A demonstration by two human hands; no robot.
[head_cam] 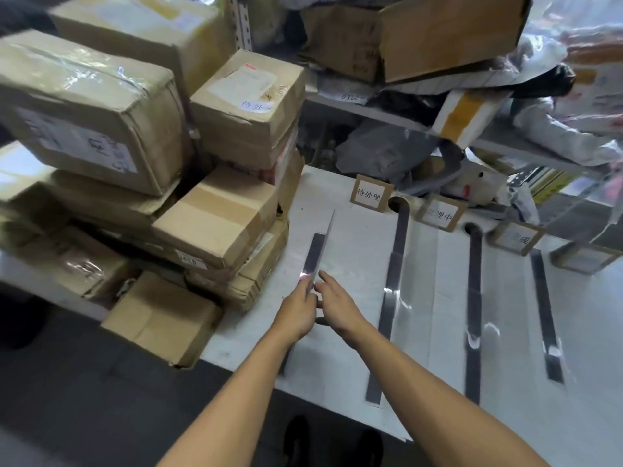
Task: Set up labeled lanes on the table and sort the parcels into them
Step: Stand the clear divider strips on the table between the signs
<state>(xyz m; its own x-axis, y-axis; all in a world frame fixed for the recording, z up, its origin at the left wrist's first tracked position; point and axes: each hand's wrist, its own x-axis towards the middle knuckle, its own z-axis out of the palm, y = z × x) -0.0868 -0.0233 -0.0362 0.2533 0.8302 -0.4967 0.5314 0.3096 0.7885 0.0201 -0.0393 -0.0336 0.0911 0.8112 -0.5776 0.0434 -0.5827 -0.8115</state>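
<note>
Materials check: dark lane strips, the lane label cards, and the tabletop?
Lane strips: look like glossy dark plastic tape; bright glare patches, and the one the left hand lifts stays thin and flat.
Label cards: brown cardboard with matte white printed paper on front.
Tabletop: white, faint wood-grain pattern, probably laminate.

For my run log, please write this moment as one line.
phase: laying lanes | left hand: holds tape strip | right hand: fingers straight, touching strip | parcels: stacked left, unsorted | signs: standing

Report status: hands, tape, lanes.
Both hands, left and right, on the leftmost tape strip. Three strips down. Box stack crowds it.
</note>
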